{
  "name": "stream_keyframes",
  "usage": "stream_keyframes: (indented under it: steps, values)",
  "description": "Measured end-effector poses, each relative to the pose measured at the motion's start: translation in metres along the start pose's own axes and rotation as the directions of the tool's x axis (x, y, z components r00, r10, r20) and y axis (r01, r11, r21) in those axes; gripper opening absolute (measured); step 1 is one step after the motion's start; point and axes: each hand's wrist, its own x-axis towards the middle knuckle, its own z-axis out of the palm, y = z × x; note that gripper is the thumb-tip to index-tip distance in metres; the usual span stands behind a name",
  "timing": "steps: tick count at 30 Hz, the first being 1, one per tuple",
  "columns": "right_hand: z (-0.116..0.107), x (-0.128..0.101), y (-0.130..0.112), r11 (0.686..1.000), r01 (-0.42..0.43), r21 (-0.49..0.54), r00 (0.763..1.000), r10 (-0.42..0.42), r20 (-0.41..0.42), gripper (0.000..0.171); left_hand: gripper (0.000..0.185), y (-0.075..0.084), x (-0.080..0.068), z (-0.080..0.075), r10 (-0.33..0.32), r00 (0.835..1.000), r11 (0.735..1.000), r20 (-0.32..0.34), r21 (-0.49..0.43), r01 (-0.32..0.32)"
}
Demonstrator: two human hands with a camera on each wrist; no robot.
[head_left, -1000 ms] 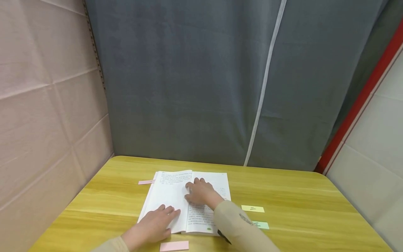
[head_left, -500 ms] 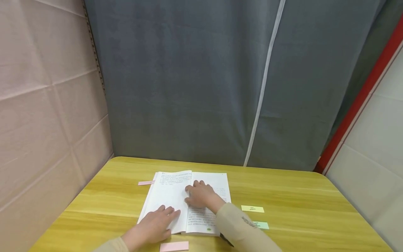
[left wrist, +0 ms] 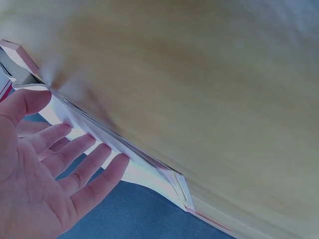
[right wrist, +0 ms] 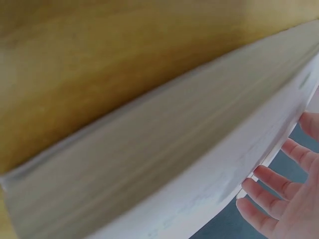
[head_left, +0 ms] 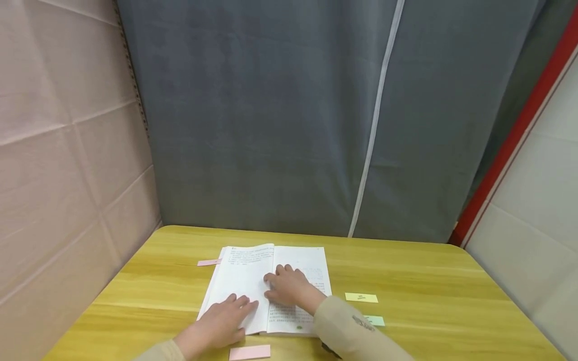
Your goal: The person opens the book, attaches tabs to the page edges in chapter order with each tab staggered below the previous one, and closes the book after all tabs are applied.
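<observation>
An open book (head_left: 248,278) with printed pages lies on the table. My left hand (head_left: 224,321) rests on the lower part of its left page, fingers spread and fairly straight. On the right page, close to the fold, my right hand (head_left: 289,288) touches the paper with its fingertips. In the left wrist view the left hand (left wrist: 60,169) reaches the book's page (left wrist: 139,172) with its fingertips. The right wrist view has the right hand (right wrist: 284,184) at the page surface, beyond the thick page block (right wrist: 149,139). A pink strip (head_left: 209,262) sticks out from the book's left edge.
A pink pad of notes (head_left: 250,352) lies at the table's front, below the book. To the right are a yellow strip (head_left: 361,298) and a green strip (head_left: 376,321), partly behind the right sleeve. A grey curtain (head_left: 271,125) hangs behind the wooden table (head_left: 415,286).
My right hand has slid a little down the page, toward the front of the table. The left hand stays in place on the left page.
</observation>
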Motion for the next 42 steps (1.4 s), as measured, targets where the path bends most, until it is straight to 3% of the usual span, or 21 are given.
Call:
stream_keyframes:
  steps: [10,23,42]
  values:
    - [0.0,-0.021,-0.004,0.991,0.125,-0.04,0.992,-0.126,-0.027,0.041,0.053,-0.001,0.0,0.001,-0.001,1.0,1.0,0.012,0.002,0.001]
    - [0.002,-0.028,-0.003,0.989,0.15,-0.009,0.988,-0.15,-0.035,0.043,0.054,0.0,0.0,0.0,0.0,1.0,1.0,0.022,-0.006,0.0]
    - [0.008,-0.039,-0.005,0.977,0.21,-0.032,0.968,-0.212,-0.132,0.036,0.048,-0.003,-0.001,0.002,0.021,1.0,1.0,-0.016,0.013,-0.021]
